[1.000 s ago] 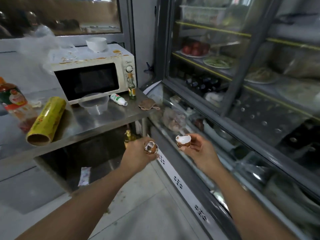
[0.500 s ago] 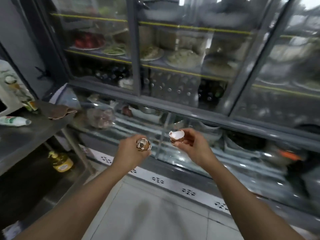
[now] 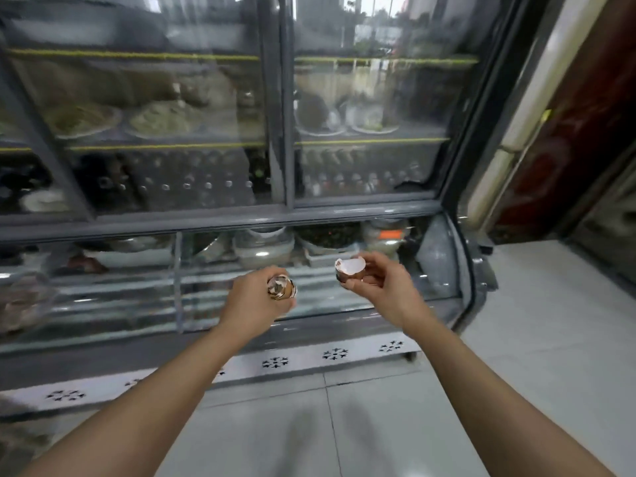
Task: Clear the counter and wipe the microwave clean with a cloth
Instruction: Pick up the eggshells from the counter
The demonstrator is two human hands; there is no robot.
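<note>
The left hand (image 3: 256, 301) is curled round a clutch of thin, jagged brown eggshell pieces (image 3: 281, 288), and the right hand (image 3: 383, 287) pinches a broken eggshell half (image 3: 350, 268), brown outside and chalky white within, between thumb and fingertips. Both are held in front of the lower curved pane of a grey-framed glass display fridge (image 3: 289, 215), whose yellow-edged shelves carry blurred plates and bowls of food. Below the fridge lies a floor of smooth pale tiles (image 3: 378, 425).

Two bare forearms reach out from below — no sleeves, gloves, rings or watch on either.
</note>
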